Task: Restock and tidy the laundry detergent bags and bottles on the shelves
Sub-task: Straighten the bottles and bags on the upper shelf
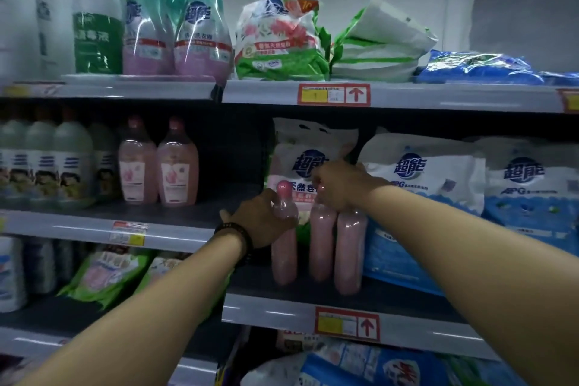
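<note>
Shelves of detergent: left hand [261, 218] grips one pink bottle [284, 238], right hand [340, 186] clasps two bottle tops [321, 189]; crowded together, they could topple.

pink bottles [319, 247] | three, upright (caps gripped) | middle shelf, before pink-white bag [308, 150]

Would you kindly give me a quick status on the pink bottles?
Left hand gripping leftmost pink bottle. Right hand on tops of the other two bottles. All three upright on the shelf; white bag behind.
</note>
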`<state>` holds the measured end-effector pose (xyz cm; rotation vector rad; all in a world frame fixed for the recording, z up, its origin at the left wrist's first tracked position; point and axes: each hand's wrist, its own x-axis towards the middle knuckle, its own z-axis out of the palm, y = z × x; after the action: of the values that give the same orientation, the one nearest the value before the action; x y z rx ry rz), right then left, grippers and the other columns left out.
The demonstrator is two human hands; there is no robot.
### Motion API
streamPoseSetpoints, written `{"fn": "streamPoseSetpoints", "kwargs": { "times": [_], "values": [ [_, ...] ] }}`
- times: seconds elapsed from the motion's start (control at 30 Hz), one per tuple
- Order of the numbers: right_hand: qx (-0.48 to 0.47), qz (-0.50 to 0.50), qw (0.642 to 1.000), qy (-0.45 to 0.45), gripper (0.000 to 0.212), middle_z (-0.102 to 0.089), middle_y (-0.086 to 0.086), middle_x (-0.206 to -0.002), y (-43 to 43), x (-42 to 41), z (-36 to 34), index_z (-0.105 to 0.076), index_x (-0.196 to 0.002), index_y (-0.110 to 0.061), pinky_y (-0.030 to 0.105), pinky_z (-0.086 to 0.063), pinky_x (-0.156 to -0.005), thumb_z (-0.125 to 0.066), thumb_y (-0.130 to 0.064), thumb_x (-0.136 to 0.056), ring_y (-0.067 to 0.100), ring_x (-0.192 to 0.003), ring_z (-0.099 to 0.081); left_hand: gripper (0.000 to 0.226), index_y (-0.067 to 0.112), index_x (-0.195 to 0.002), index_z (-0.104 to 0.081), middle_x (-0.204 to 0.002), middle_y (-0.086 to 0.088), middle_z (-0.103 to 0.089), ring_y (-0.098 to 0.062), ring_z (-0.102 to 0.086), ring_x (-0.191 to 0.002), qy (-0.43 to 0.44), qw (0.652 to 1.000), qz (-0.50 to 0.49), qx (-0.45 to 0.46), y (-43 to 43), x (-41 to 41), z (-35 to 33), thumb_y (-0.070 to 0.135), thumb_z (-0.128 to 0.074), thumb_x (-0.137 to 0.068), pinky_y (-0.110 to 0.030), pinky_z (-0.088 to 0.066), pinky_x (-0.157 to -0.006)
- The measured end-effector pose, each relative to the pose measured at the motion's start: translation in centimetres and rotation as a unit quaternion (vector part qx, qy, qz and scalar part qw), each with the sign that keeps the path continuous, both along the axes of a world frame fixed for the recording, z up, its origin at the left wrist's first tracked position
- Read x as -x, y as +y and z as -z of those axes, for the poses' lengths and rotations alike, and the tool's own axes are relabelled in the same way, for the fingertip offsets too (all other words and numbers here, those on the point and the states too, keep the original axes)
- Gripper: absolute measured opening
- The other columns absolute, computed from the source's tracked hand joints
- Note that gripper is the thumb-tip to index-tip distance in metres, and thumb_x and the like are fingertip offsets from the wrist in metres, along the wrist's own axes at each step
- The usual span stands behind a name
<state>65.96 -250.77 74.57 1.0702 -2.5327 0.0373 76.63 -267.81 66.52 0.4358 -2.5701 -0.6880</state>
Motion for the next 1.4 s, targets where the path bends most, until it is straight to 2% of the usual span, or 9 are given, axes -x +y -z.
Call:
{"fn": "streamPoseSetpoints", "kwargs": {
  "times": [0.2, 0.3, 0.5, 0.67, 0.8, 0.9, 1.03, 1.17, 1.4],
  "values": [
    [0.061, -0.025, 0.998, 0.000, 0.026, -0.072, 0.009, -0.110, 0.1, -0.9, 0.6, -0.073, -0.112, -0.014, 0.043, -0.060, -0.090, -0.076, -0.031, -0.092, 0.030, -0.100, -0.069, 0.084, 0.038, -0.133, -0.052, -0.126, 0.012, -0.066, -0.019, -0.061, -0.120, 0.007, 1.000, -0.015, -0.015, 0.9, -0.9, -0.6, 0.082, -0.056, -0.062, -0.061, -0.030, -0.118],
    [0.107, -0.042, 0.993, -0.036, 0.031, -0.073, 0.006, -0.118, -0.1, -1.2, 0.9, -0.075, -0.114, -0.012, 0.041, -0.061, -0.091, -0.073, -0.008, -0.084, 0.027, -0.103, -0.069, 0.090, 0.039, -0.128, -0.054, -0.121, 0.013, -0.067, -0.018, -0.061, -0.116, 0.003, 1.000, -0.027, -0.010, 1.7, -1.6, -0.8, 0.081, -0.059, -0.049, -0.058, -0.032, -0.116],
    [0.196, -0.091, 0.971, -0.104, 0.033, -0.068, 0.003, -0.126, 0.8, -3.0, 0.0, -0.071, -0.117, -0.019, 0.033, -0.057, -0.094, -0.070, -0.003, -0.088, 0.023, -0.111, -0.065, 0.067, 0.038, -0.109, -0.055, -0.106, 0.012, -0.065, -0.025, -0.066, -0.108, 0.035, 0.998, -0.041, -0.021, 1.7, -4.2, -1.7, 0.064, -0.072, -0.049, -0.052, -0.050, -0.105],
    [0.242, -0.127, 0.958, -0.085, 0.021, -0.061, -0.003, -0.100, 2.4, -4.9, -1.1, -0.061, -0.100, -0.021, 0.024, -0.048, -0.065, -0.058, -0.002, -0.091, 0.017, -0.086, -0.061, 0.046, 0.032, -0.122, -0.056, -0.110, 0.004, -0.071, -0.021, -0.070, -0.103, 0.173, 0.981, 0.001, -0.091, 0.9, -6.2, -3.3, 0.024, -0.078, -0.082, -0.038, -0.060, -0.087],
    [0.267, -0.192, 0.944, -0.023, 0.035, -0.057, 0.000, -0.092, 2.5, -8.1, -2.9, -0.052, -0.083, -0.024, 0.032, -0.048, -0.065, -0.050, 0.011, -0.078, 0.021, -0.082, -0.055, 0.057, 0.030, -0.130, -0.051, -0.108, 0.009, -0.069, -0.010, -0.068, -0.099, 0.253, 0.966, 0.016, -0.055, -0.2, -9.5, -6.2, 0.002, -0.072, -0.085, -0.018, -0.054, -0.082],
    [0.290, -0.257, 0.922, 0.015, 0.044, -0.054, -0.002, -0.088, 1.7, -9.8, -3.6, -0.050, -0.081, -0.023, 0.027, -0.040, -0.063, -0.051, 0.019, -0.069, 0.017, -0.077, -0.050, 0.060, 0.026, -0.138, -0.050, -0.122, 0.001, -0.066, -0.016, -0.064, -0.111, 0.285, 0.958, 0.002, 0.027, -2.0, -11.4, -7.5, 0.007, -0.075, -0.087, -0.030, -0.050, -0.101],
    [0.280, -0.228, 0.932, 0.017, 0.032, -0.062, 0.001, -0.089, -1.6, -8.3, -3.1, -0.063, -0.086, -0.019, 0.034, -0.054, -0.071, -0.060, 0.012, -0.078, 0.020, -0.080, -0.057, 0.065, 0.017, -0.144, -0.046, -0.133, -0.011, -0.054, -0.027, -0.054, -0.125, 0.304, 0.947, -0.097, 0.037, -3.5, -11.7, -5.6, 0.003, -0.067, -0.085, -0.043, -0.041, -0.116],
    [0.333, -0.101, 0.937, -0.002, 0.012, -0.066, 0.005, -0.101, -5.0, -6.8, 9.9, -0.073, -0.095, -0.023, 0.036, -0.052, -0.073, -0.062, -0.018, -0.094, 0.027, -0.091, -0.065, 0.041, 0.018, -0.137, -0.055, -0.144, -0.017, -0.052, -0.035, -0.050, -0.131, 0.382, 0.909, -0.167, -0.020, 0.3, -9.0, -1.0, 0.032, -0.061, -0.099, -0.053, -0.038, -0.119],
    [0.540, -0.072, 0.787, -0.289, 0.024, -0.076, 0.013, -0.095, -11.8, -8.4, 15.1, -0.073, -0.089, -0.013, 0.042, -0.057, -0.081, -0.056, -0.025, -0.100, 0.034, -0.092, -0.070, 0.064, 0.010, -0.154, -0.032, -0.148, -0.010, -0.036, -0.015, -0.034, -0.133, 0.477, 0.870, -0.123, 0.003, 0.3, -5.3, 1.7, 0.026, -0.061, -0.100, -0.019, -0.023, -0.120]
  ]
}}
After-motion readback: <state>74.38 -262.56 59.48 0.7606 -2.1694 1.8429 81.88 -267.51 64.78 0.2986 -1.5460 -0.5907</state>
